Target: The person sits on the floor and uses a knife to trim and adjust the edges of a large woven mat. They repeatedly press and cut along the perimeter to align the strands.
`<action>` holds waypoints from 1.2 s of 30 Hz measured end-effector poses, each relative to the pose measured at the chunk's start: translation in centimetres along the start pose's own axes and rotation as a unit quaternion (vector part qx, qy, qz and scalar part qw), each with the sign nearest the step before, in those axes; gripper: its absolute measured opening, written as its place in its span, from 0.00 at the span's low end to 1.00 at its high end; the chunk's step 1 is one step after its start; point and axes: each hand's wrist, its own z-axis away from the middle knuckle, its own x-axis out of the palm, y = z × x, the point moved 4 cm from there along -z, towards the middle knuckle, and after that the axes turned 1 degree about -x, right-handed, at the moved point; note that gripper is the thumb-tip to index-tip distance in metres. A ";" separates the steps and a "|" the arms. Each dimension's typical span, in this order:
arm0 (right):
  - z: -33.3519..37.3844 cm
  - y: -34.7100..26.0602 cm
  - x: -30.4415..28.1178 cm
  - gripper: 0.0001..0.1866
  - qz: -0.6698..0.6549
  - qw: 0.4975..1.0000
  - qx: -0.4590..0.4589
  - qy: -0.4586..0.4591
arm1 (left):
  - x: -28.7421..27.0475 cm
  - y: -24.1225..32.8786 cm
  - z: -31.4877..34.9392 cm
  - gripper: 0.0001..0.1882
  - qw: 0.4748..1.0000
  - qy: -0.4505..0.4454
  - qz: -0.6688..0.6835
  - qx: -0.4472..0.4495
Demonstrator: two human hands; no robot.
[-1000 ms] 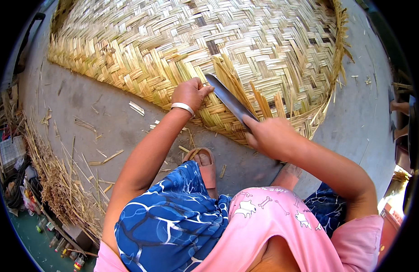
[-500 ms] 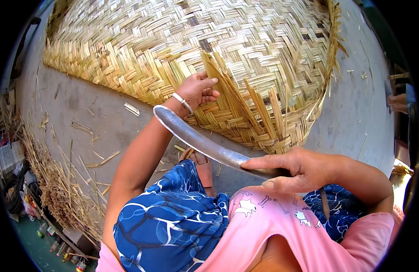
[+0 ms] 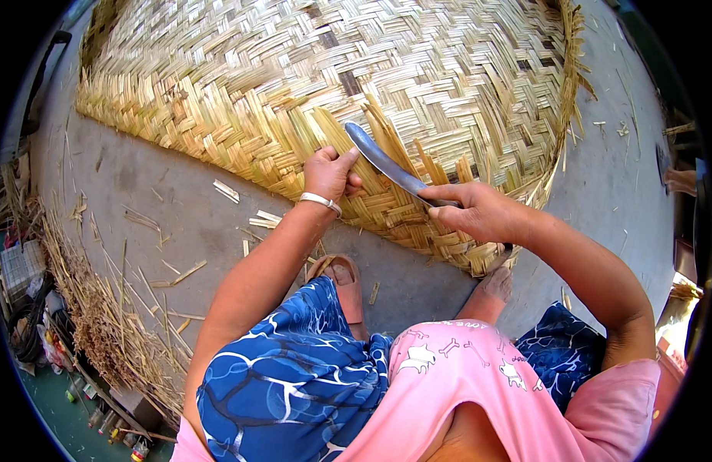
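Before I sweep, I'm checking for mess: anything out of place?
Loose pale strips lie scattered on the grey floor beside the woven mat, and several strip ends stick up near its corner, breaking the flat weave.

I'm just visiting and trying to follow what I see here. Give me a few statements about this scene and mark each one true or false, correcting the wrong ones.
1. The right hand holds a curved metal blade. True.
2. The left hand grips a second blade. False: it is at the near edge of the woven mat, and only one blade shows.
3. Dry stalks lie toward the left side of the picture. True.
4. The left wrist is bare. False: a pale bracelet circles it.
5. The cloth over the legs is plain red. False: it is blue with pale lines.
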 end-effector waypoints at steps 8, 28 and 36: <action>-2.6 -1.5 0.1 0.25 0.182 0.978 -0.088 0.057 | -0.5 -0.3 -0.3 0.11 0.996 -0.048 0.072 -0.020; -6.1 0.0 2.9 0.22 0.308 0.928 -0.086 0.191 | 1.4 0.2 -1.8 0.10 0.982 0.031 0.074 -0.171; -6.2 0.3 3.2 0.24 0.323 0.919 -0.088 0.206 | -0.2 1.9 -1.2 0.18 0.935 0.013 -0.347 0.074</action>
